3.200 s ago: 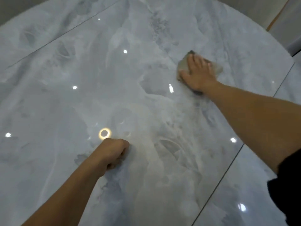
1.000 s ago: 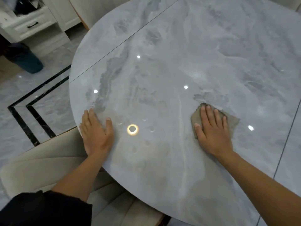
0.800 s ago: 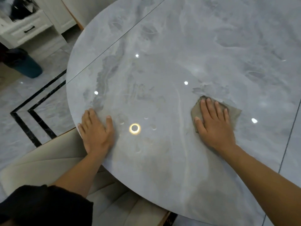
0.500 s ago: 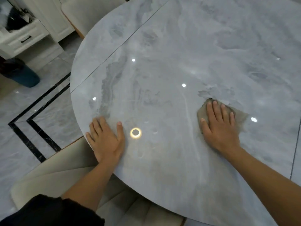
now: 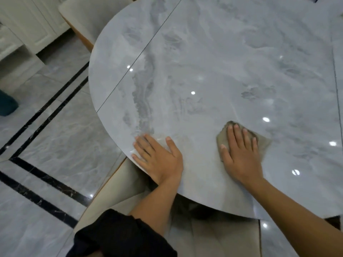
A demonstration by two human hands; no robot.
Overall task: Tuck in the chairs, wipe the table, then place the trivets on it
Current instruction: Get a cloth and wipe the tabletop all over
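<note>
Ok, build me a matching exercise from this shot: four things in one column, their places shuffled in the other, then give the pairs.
Things:
1. left hand
2. cloth
3. near cream chair
4. teal object

Places:
A. on the floor at the left edge of the view
B. flat on the bare table, close to its rim
C. pressed under the right hand
D. partly under the table's near rim

Pairs: 1-B, 2-C, 3-D, 4-A
</note>
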